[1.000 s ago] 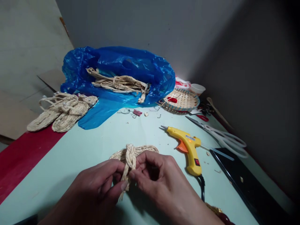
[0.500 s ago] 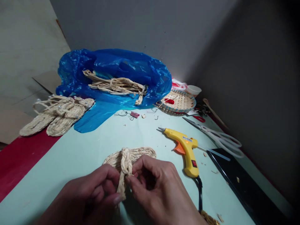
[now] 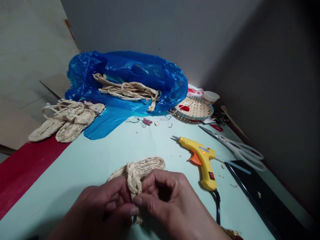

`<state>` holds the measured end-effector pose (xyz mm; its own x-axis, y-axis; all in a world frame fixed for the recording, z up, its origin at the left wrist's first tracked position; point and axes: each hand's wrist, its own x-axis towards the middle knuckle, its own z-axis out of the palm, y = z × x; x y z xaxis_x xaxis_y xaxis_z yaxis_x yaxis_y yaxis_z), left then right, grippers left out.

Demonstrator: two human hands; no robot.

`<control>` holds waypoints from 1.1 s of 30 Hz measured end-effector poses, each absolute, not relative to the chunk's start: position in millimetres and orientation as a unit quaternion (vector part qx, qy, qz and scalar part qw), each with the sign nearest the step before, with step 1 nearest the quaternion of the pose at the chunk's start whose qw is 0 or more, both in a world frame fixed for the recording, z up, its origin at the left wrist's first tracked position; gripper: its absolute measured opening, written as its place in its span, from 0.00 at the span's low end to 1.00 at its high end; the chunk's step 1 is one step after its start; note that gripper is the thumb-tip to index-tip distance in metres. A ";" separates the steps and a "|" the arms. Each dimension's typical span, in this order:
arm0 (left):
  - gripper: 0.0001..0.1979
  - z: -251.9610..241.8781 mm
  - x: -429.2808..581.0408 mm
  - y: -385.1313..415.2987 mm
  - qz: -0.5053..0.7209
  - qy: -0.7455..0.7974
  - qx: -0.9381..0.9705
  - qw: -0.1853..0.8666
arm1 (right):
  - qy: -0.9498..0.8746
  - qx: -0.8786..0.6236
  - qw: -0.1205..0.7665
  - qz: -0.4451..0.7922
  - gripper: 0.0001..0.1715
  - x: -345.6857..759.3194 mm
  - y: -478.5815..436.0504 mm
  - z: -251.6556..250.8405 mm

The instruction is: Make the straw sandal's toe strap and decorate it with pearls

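A small woven straw sandal [image 3: 147, 165] lies on the pale green table [image 3: 100, 156] right in front of me. A braided straw strap [image 3: 133, 178] runs over its near end. My left hand [image 3: 105, 210] and my right hand [image 3: 170, 203] are both closed on that strap, fingertips pinched together at its lower part. A yellow glue gun [image 3: 201, 160] with an orange trigger lies just right of my right hand, its black cord trailing toward me.
A blue plastic bag [image 3: 130, 80] holding a bundle of raw straw [image 3: 127, 90] sits at the back. A finished pair of straw sandals [image 3: 66, 120] lies at the left on red cloth. A woven tray [image 3: 193, 108], scissors [image 3: 235, 146] and a black slab [image 3: 265, 196] occupy the right side.
My hands have drawn the strap down and tighter toward me, so the knot now sits lower on the sandal. The sandal has turned slightly. The glue gun has not moved.
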<state>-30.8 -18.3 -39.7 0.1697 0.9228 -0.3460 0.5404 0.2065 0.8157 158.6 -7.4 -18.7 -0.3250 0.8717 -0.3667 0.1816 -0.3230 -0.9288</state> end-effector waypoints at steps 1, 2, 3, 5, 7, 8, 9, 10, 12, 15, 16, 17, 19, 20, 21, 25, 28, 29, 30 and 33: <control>0.08 -43.1 -31.8 -18.8 0.208 0.609 0.599 0.477 | -0.519 -0.507 0.271 0.633 0.09 158.5 -7.6 -18.7; 0.10 -46.3 -32.4 -19.4 0.216 0.606 0.598 0.478 | -0.524 -0.502 0.269 0.633 0.08 158.5 -7.7 -18.6; 0.12 -49.0 -32.8 -19.9 0.221 0.602 0.597 0.481 | -0.529 -0.501 0.267 0.631 0.08 158.5 -7.7 -18.3; 0.17 -52.2 -33.0 -20.9 0.227 0.594 0.601 0.484 | -0.538 -0.503 0.266 0.622 0.06 158.8 -7.4 -17.6; 0.17 -52.2 -32.5 -21.4 0.225 0.588 0.613 0.477 | -0.554 -0.504 0.259 0.610 0.03 159.1 -7.1 -17.1; 0.15 -51.2 -32.3 -21.3 0.219 0.589 0.622 0.467 | -0.561 -0.502 0.255 0.607 0.03 159.4 -7.0 -17.1; 0.13 -49.8 -32.1 -21.1 0.210 0.593 0.631 0.453 | -0.568 -0.499 0.251 0.605 0.03 159.6 -6.9 -17.2; 0.12 -48.3 -31.9 -20.7 0.203 0.597 0.639 0.441 | -0.573 -0.497 0.249 0.603 0.03 160.0 -6.9 -17.3; 0.13 -46.4 -32.2 -19.8 0.198 0.599 0.646 0.429 | -0.579 -0.492 0.248 0.601 0.02 160.8 -7.2 -17.2; 0.12 -48.2 -34.0 -19.3 0.209 0.597 0.629 0.452 | -0.586 -0.499 0.238 0.593 0.03 162.3 -8.1 -15.5; 0.14 -49.6 -34.8 -19.4 0.210 0.597 0.621 0.463 | -0.585 -0.501 0.234 0.594 0.03 162.8 -8.4 -14.7; 0.15 -51.0 -35.4 -19.8 0.209 0.595 0.618 0.470 | -0.583 -0.501 0.231 0.597 0.04 163.3 -8.6 -14.1; 0.16 -52.7 -35.9 -20.7 0.203 0.583 0.634 0.466 | -0.579 -0.495 0.222 0.609 0.06 164.1 -8.9 -13.5; 0.15 -52.7 -35.9 -21.3 0.195 0.578 0.650 0.453 | -0.579 -0.491 0.217 0.614 0.07 164.4 -8.9 -13.6; 0.16 -52.1 -35.6 -21.8 0.187 0.574 0.665 0.439 | -0.579 -0.491 0.211 0.616 0.08 164.5 -8.9 -13.9; 0.14 -47.5 -34.5 -22.8 0.178 0.570 0.679 0.428 | -0.585 -0.494 0.208 0.608 0.08 164.5 -9.2 -14.7; 0.16 -42.2 -33.7 -22.3 0.159 0.570 0.658 0.466 | -0.582 -0.493 0.220 0.607 0.08 164.5 -10.3 -13.0; 0.16 -39.3 -33.1 -21.9 0.152 0.571 0.649 0.480 | -0.584 -0.499 0.217 0.602 0.09 164.6 -10.6 -12.4; 0.16 -35.8 -32.1 -21.4 0.147 0.573 0.638 0.493 | -0.588 -0.507 0.211 0.594 0.09 164.7 -10.9 -11.9; 0.15 -23.7 -28.5 -20.4 0.139 0.590 0.613 0.507 | -0.600 -0.517 0.197 0.578 0.09 164.8 -10.9 -11.2</control>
<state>-28.5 -20.4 -23.7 0.2643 0.8644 -0.4278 0.5829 0.2102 0.7849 164.8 -10.9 -11.2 -0.3876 0.8478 -0.3620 0.3928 -0.2033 -0.8969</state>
